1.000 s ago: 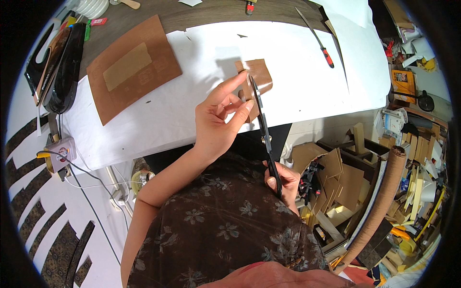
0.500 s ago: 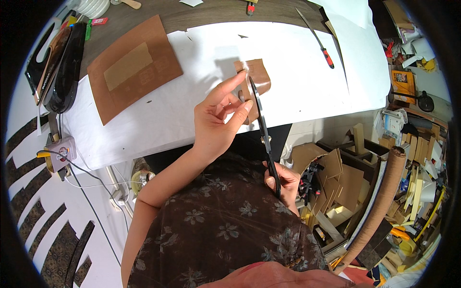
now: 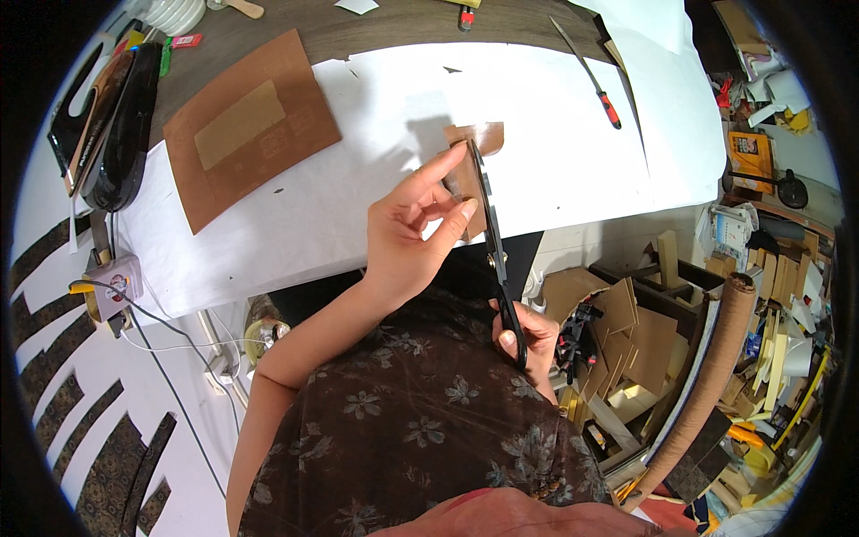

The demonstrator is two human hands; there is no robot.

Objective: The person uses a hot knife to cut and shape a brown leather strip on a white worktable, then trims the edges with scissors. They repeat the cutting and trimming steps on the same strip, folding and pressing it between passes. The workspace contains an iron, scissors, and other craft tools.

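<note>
My left hand [image 3: 407,228] pinches a small brown sheet [image 3: 488,136], leather-like and slightly glossy, above the white paper [image 3: 555,134]. Thumb and forefinger press on its face, and part of it is hidden behind them. Black long-bladed scissors [image 3: 494,237] point away from me, their blades lying along the sheet just right of my left fingertips. Around their handles my right hand [image 3: 530,345] is closed, close to my body. The blades look nearly together. To the left lies a larger brown sheet [image 3: 313,116] with a tan rectangle [image 3: 240,125] on it.
A thin tool with a red-and-black handle [image 3: 611,109] lies at the right on the paper. A black clothes-iron-like appliance [image 3: 125,125] stands at the left, above a white power box [image 3: 116,285]. Cardboard pieces [image 3: 649,345] and a long brown roll [image 3: 689,394] crowd the lower right.
The small brown sheet and my left hand have shifted slightly right. The scissor blades have drawn closer together, and less of the sheet shows to their right.
</note>
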